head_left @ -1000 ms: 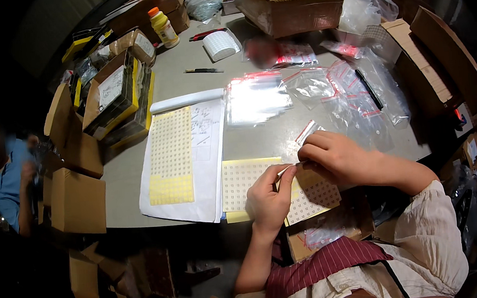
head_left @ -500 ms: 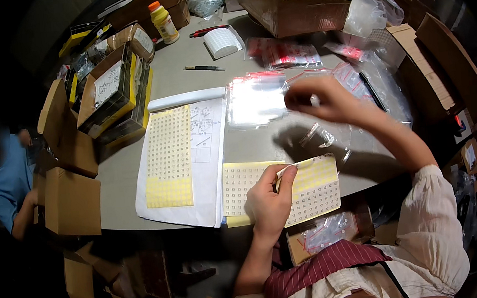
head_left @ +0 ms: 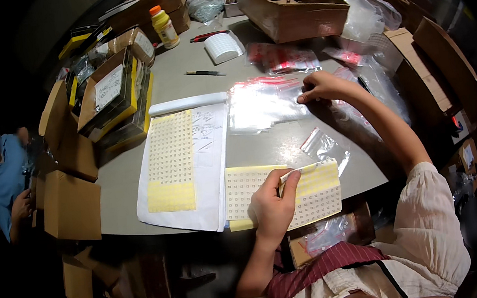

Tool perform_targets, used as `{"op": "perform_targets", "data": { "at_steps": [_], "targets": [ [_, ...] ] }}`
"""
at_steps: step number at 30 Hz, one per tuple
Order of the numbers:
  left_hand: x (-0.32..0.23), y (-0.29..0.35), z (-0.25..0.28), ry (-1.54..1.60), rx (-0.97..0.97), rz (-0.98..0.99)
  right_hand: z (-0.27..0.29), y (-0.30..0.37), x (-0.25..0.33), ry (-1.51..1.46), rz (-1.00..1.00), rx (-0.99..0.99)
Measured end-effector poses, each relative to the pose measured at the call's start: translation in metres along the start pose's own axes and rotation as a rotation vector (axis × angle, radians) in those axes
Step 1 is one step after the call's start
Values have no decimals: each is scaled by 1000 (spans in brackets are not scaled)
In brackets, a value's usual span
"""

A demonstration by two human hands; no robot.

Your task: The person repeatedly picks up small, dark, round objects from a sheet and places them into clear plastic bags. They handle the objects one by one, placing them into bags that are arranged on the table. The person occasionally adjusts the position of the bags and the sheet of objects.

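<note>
My left hand (head_left: 276, 205) grips a yellow-backed sheet of small printed stickers (head_left: 317, 201) near the table's front edge, thumb on top. Part of the sheet is bent up, and more sticker sheet (head_left: 245, 191) lies to the left of the hand. My right hand (head_left: 323, 87) is at the right edge of a pile of clear zip bags (head_left: 263, 107) with red strips. Its thumb and fingers are drawn together; anything between them is too small to make out. A loose clear zip bag (head_left: 323, 147) lies between the pile and the sticker sheet.
A paper pad (head_left: 212, 168) with another yellow sticker sheet (head_left: 170, 160) lies left. Behind are a pen (head_left: 203, 73), a label roll (head_left: 221, 47), a yellow bottle (head_left: 165, 27) and a large cardboard box (head_left: 295, 16). More boxes flank the table. A person in blue (head_left: 6, 180) is at far left.
My right hand has come down from above the table to the right edge of the bag pile. The left hand still holds the sticker sheet in nearly the same place.
</note>
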State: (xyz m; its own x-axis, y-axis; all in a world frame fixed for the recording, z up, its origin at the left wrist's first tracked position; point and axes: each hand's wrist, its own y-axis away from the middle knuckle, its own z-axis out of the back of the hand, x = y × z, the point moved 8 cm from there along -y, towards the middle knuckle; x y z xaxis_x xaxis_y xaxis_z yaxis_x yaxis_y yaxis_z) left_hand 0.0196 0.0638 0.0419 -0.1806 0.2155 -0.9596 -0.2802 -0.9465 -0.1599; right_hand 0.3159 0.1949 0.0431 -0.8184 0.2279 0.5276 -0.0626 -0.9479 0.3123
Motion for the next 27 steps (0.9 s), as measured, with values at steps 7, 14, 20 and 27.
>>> {"op": "perform_targets", "data": {
  "at_steps": [7, 14, 20, 27],
  "targets": [
    [2, -1, -1, -39, 19, 62, 22, 41, -34, 176, -64, -71],
    [4, -2, -3, -35, 37, 64, 32, 52, 2, 474, 332, -416],
    [15, -2, -4, 99, 104, 49, -11, 45, 52, 328, 524, -136],
    [23, -6, -14, 275, 165, 17, 10, 18, 10, 441, 257, -248]
  ]
}}
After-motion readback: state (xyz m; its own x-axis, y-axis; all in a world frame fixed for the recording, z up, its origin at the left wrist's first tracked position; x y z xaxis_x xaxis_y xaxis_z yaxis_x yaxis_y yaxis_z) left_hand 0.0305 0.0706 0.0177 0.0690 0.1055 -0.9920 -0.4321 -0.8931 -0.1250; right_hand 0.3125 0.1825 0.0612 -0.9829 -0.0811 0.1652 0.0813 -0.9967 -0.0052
